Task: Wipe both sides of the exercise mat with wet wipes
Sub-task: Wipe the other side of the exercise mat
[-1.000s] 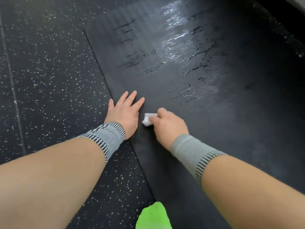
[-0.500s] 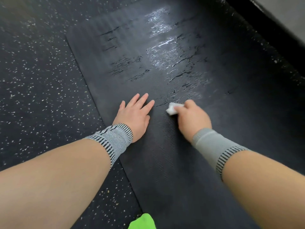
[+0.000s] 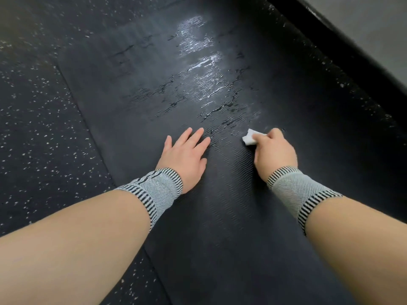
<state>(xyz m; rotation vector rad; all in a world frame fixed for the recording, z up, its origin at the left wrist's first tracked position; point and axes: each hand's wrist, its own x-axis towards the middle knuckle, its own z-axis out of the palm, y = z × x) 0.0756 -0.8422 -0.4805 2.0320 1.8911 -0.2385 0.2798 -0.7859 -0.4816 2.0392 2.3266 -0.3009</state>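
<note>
The right hand (image 3: 275, 154), fingers curled around a folded white wet wipe (image 3: 251, 138), has slid the wipe rightward across the dark exercise mat (image 3: 220, 216) and now sits well apart from the left hand (image 3: 184, 156), which stays flat and spread on the mat. The green object seen earlier at the bottom edge is gone from view. Most of the wipe is hidden under the fingers, and the mat's near end is cut off by the frame.
</note>
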